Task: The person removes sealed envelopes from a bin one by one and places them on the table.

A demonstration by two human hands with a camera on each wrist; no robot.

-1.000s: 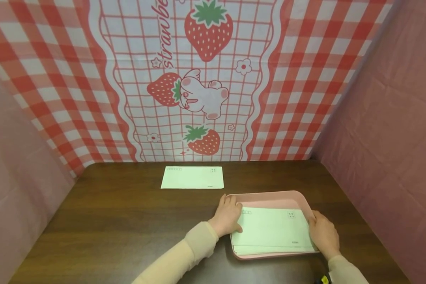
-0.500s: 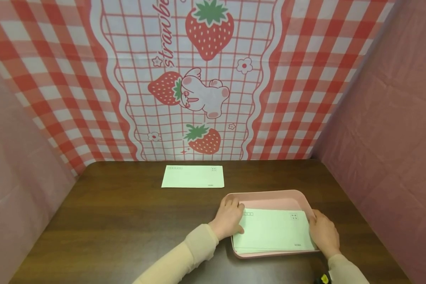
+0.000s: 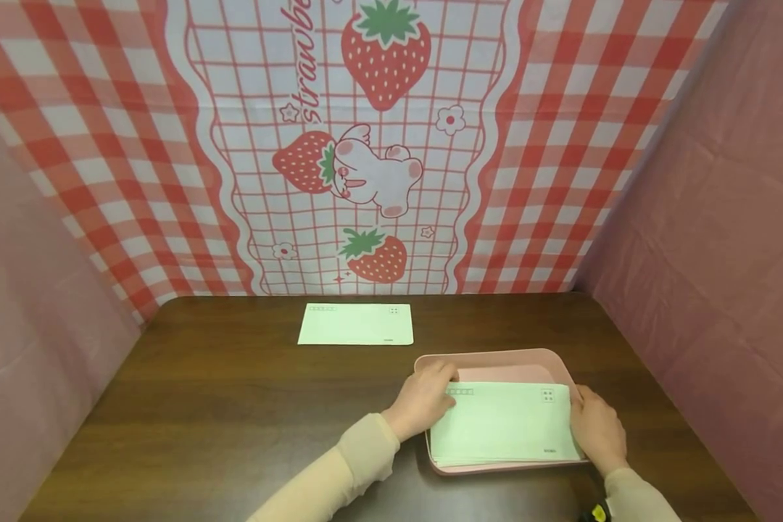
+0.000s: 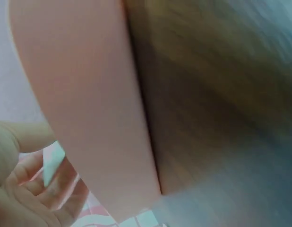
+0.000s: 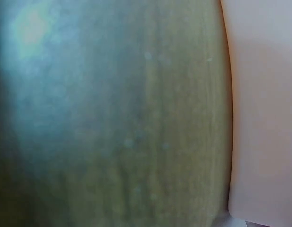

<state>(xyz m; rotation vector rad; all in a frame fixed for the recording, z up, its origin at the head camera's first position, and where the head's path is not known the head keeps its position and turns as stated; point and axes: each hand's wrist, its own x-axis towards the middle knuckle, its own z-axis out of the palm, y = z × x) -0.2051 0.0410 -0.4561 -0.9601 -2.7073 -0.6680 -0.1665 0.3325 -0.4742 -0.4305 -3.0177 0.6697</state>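
envelopes: matt paper | tray: smooth, plastic-looking | table: glossy wood grain | backdrop: printed cloth

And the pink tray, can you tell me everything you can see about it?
The pink tray is a shallow rectangle with rounded corners and low, smooth walls; it looks like plastic. It sits on the brown table, near the person and toward their right. A stack of pale envelopes covers most of its floor, leaving a bare strip at the far side. The right hand is at its right rim, and the left hand reaches over its left side.
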